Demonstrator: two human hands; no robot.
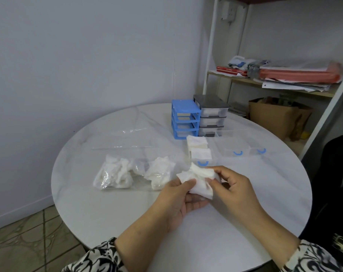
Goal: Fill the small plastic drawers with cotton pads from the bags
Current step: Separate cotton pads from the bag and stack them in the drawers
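- Left of centre in the frame, a clear plastic bag (pixel 115 176) of crumpled white cotton pads lies flat on the round white table (pixel 107 211). A second clump of pads (pixel 160 172) lies just to its right, in what looks like clear plastic too.
- Lower centre, the left hand (pixel 181 199) is palm-up, thumb pinching the near left edge of a bunch of cotton pads (pixel 199 178).
- The right hand (pixel 232 185) faces it, fingers curled on the right side of the same bunch. Both hands are close together and clamped on the pads, above the table.
- Directly beyond the hands, towards upper centre, an open clear drawer (pixel 199 154) with a blue handle already holds two neat stacks of pads. Its long axis runs away from the viewer, handle end nearest, just past the fingertips.
- Both hands sit about equally near it; a short forward reach would probably place the bunch.
- Further back stand a blue drawer frame (pixel 184 118), emptied of drawers, and a grey drawer unit (pixel 212 114).
- Right of centre, two more clear drawers (pixel 243 146) look empty.
- Upper right, a shelf (pixel 265 83) holds papers and folders.
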